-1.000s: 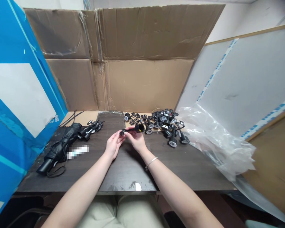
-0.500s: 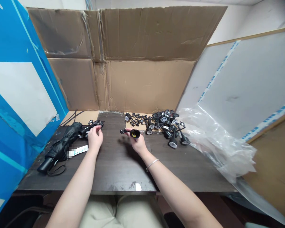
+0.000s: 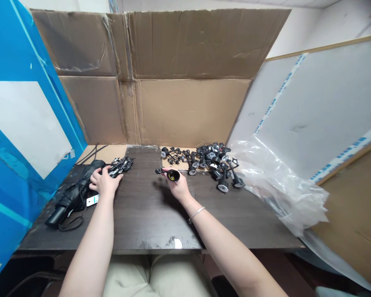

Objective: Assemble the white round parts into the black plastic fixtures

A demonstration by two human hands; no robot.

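Observation:
My right hand (image 3: 178, 187) grips a black cup-shaped part with a short cable (image 3: 173, 175), its mouth tilted toward me and a yellow ring showing inside. A small black connector end pokes out to its left. My left hand (image 3: 106, 183) has its fingers spread over the near end of a heap of small black parts (image 3: 123, 164), beside a folded black umbrella (image 3: 76, 194). Its fingertips partly cover the things under them, so contact is hard to judge. A white tag (image 3: 92, 200) lies by the left wrist.
On the right of the dark table (image 3: 148, 218) lies a larger pile of black cup-shaped parts with cables (image 3: 214, 159). Clear plastic sheeting (image 3: 275, 194) drapes over the right side. A cardboard panel (image 3: 191, 111) stands behind, and a blue panel (image 3: 9, 161) borders the left.
My left hand has moved left and toward me, from the heap's front toward the umbrella, and its fingers have spread. My right hand keeps holding the cup-shaped part almost in place.

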